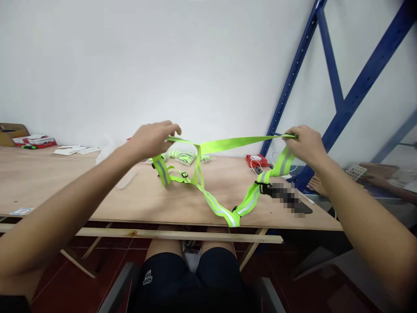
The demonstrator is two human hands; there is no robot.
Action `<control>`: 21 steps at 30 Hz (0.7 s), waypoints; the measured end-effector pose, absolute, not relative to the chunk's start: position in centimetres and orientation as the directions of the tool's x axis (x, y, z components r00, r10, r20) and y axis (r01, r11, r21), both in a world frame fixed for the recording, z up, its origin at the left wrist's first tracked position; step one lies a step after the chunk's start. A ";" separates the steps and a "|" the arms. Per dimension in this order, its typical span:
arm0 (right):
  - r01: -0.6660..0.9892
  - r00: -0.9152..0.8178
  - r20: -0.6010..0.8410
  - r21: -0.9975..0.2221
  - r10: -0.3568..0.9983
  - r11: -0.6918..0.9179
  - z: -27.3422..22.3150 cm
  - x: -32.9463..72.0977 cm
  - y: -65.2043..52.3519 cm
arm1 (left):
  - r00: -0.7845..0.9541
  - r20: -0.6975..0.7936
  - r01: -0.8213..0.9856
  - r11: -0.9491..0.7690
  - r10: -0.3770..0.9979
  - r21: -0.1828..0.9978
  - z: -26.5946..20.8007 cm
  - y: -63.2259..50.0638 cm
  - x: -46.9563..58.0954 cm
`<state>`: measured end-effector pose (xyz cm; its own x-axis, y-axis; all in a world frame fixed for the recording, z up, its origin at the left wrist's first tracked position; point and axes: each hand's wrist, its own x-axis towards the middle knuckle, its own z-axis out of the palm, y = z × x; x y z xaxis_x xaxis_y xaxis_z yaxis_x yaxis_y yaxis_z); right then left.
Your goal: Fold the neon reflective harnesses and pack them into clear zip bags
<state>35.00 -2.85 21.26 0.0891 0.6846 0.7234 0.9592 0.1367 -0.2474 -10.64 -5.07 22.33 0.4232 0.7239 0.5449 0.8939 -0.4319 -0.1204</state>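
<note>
A neon yellow-green reflective harness (231, 144) with silver stripes and black buckles is stretched out above the table. My left hand (156, 138) pinches one end of its straps, and a striped length hangs below the fingers. On the other side my right hand (306, 143) is closed around the opposite end. One strap runs nearly taut between the two hands. The other straps droop in a V, with the lowest part near the table's front edge. A black phone-like object (301, 206), partly pixelated, lies beneath the right side of the harness.
Several packed neon bundles (185, 158) lie along the back of the wooden table (97, 191). A red cloth with a white charger (256, 158) is near the blue metal frame (289, 82). Papers (73, 150) and boxes (34, 141) sit far left. Another person's hand (316, 184) shows at right.
</note>
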 end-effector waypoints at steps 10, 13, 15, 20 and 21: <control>0.037 0.152 0.403 -0.915 0.902 0.403 22.5 37.7 -5.0 | 0.015 0.584 0.550 -0.494 0.812 0.673 30.0 -5.4 -17.6; 0.159 0.137 0.408 -0.909 0.903 0.386 22.4 38.1 -5.1 | 0.062 0.477 0.490 -0.443 0.877 0.751 30.2 -5.5 -19.9; 0.259 0.102 0.401 -0.894 0.911 0.365 22.4 37.9 -5.1 | 0.094 0.369 0.573 -0.353 0.925 0.740 30.3 -5.8 -21.4; 0.327 -0.038 0.324 -0.890 0.945 0.318 21.9 37.5 -5.4 | 0.169 0.278 0.735 -0.309 0.946 0.604 30.1 -6.6 -24.3; 0.322 -0.055 0.320 -0.891 0.946 0.320 21.7 37.4 -5.4 | 0.169 0.298 0.758 -0.317 0.939 0.570 30.0 -6.7 -24.6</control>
